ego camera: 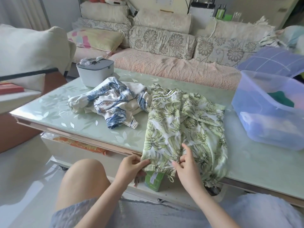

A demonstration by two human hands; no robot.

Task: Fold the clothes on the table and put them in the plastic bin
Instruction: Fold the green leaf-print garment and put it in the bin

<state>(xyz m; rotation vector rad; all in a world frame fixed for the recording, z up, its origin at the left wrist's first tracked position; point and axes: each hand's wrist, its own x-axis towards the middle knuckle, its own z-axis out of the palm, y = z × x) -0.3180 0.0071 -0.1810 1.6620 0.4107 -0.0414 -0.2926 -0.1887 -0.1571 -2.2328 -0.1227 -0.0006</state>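
Left hand: the left hand (131, 165), lower centre of the frame, pinches the near left corner of the hem between thumb and curled fingers.
Right hand: the right hand (185, 163), just right of it, pinches the same hem further along, fingers curled into the cloth.
Garment in hand: a thin white garment printed with green leaves (184, 125) lies spread, creased and bunched on its right side, with its near edge hanging over the desk's front edge.
Desk: a pale green glass-topped desk with a leaf pattern (57, 109) carries everything.
Second garment: a crumpled white garment with a blue wave print (113, 102) lies in a heap at centre left, touching the green one's far left edge.
Bin: a translucent bluish plastic bin (266, 116) stands open at the right edge, well apart from the hands. Dark green and blue cloth shows inside.
Progress: probably partway. Some clothes seem binned, the green one is only being squared up, and the blue one is not yet folded.
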